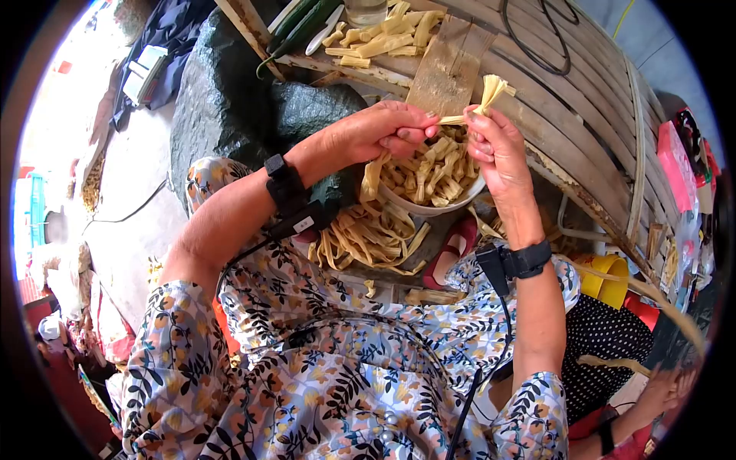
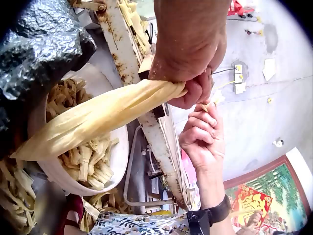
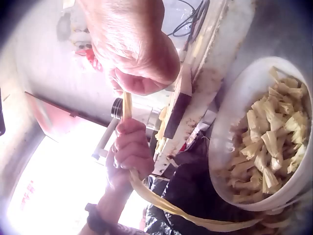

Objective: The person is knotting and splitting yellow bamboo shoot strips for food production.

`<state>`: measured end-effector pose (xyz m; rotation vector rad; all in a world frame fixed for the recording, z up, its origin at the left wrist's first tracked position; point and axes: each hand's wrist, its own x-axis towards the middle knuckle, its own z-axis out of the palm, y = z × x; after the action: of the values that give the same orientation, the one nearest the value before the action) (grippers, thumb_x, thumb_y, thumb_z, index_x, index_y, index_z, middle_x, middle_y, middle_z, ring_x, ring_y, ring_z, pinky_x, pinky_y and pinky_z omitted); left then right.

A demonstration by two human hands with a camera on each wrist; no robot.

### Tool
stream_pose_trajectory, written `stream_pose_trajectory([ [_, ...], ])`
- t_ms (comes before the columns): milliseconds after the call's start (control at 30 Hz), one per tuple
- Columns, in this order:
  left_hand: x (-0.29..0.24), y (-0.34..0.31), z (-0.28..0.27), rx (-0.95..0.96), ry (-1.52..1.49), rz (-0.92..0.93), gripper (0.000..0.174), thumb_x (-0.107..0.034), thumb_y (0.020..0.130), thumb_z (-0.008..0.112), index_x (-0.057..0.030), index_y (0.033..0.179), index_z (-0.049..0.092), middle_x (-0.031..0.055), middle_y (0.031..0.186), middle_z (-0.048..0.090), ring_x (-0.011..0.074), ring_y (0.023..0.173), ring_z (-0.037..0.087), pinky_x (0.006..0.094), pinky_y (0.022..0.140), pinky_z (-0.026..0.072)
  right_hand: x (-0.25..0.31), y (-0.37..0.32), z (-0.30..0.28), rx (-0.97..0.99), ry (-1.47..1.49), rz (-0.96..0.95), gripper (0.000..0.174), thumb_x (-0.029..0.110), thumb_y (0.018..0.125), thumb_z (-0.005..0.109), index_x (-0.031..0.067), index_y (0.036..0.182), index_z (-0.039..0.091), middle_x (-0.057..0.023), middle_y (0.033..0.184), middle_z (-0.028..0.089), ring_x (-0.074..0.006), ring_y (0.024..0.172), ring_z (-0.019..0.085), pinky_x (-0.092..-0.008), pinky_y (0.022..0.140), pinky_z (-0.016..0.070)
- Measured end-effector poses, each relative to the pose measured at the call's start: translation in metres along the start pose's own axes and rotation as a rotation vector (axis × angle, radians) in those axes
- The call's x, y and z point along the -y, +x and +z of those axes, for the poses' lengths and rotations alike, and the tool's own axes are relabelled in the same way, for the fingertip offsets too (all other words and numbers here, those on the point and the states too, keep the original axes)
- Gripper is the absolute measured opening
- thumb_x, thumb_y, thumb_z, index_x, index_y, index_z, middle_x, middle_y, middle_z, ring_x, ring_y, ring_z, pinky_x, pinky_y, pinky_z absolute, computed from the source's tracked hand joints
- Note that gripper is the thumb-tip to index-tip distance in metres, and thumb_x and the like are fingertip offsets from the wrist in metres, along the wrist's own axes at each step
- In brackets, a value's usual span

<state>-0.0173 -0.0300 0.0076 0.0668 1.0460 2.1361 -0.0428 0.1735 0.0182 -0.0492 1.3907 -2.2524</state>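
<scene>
Above the bowl (image 1: 418, 207) of knotted pieces (image 1: 429, 172), left hand (image 1: 383, 132) and right hand (image 1: 497, 149) both have fingers clamped on one pale strip (image 1: 493, 90); pulling too hard would likely tear it, I'd say.

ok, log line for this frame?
left hand: pinches strip | right hand: grips strip | strip: over bowl | bowl: knotted pieces

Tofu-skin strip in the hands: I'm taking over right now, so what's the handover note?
Left hand grips the tofu-skin strip; its long tail hangs down.
Right hand pinches the other end, fanned above its fingers.
White bowl below the hands holds many tied knots; a pile of loose strips lies beside it.
Done: a bowlful of knots.
Left: this strip, no knot visible in it, and the pile.
</scene>
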Motion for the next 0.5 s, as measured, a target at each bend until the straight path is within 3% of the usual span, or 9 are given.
stream_pose_trajectory([
  [67,-0.007,0.001,-0.004,0.042,0.034,-0.005,0.021,-0.022,0.091,0.047,-0.0034,0.082,0.052,-0.0079,0.056,0.037,0.0009,0.043,0.026,0.0152,0.039,0.0201,0.005,0.001,0.002,-0.003,0.012,0.010,0.011,0.007,0.078,0.062,0.0002,0.086,0.059,0.0040,0.064,0.047,0.0005,0.048,0.035,-0.0137,0.041,0.0252],
  [200,-0.029,0.001,0.004,-0.202,0.603,0.166,0.025,-0.023,0.090,0.049,-0.0001,0.084,0.057,-0.0034,0.059,0.045,0.0052,0.052,0.041,0.0180,0.049,0.0335,0.018,0.015,-0.002,-0.072,0.033,-0.061,0.009,0.009,0.079,0.062,0.0036,0.076,0.056,0.0027,0.063,0.047,-0.0004,0.048,0.036,-0.0143,0.041,0.0262],
  [300,-0.048,0.013,-0.006,-0.269,0.946,0.351,0.025,-0.021,0.089,0.048,0.0010,0.084,0.059,-0.0026,0.060,0.046,0.0050,0.054,0.043,0.0180,0.050,0.0349,0.025,0.035,-0.002,-0.128,-0.044,-0.163,0.009,0.010,0.079,0.062,0.0034,0.076,0.057,0.0021,0.063,0.049,-0.0011,0.048,0.037,-0.0151,0.041,0.0269],
  [500,-0.064,0.055,-0.023,-0.605,0.995,0.549,0.019,-0.017,0.085,0.053,-0.0001,0.083,0.063,-0.0034,0.061,0.049,0.0038,0.054,0.041,0.0184,0.048,0.0341,0.025,0.083,0.001,-0.261,0.025,-0.301,0.010,0.010,0.078,0.065,0.0016,0.076,0.060,-0.0028,0.067,0.057,-0.0041,0.051,0.046,-0.0159,0.045,0.0397],
])
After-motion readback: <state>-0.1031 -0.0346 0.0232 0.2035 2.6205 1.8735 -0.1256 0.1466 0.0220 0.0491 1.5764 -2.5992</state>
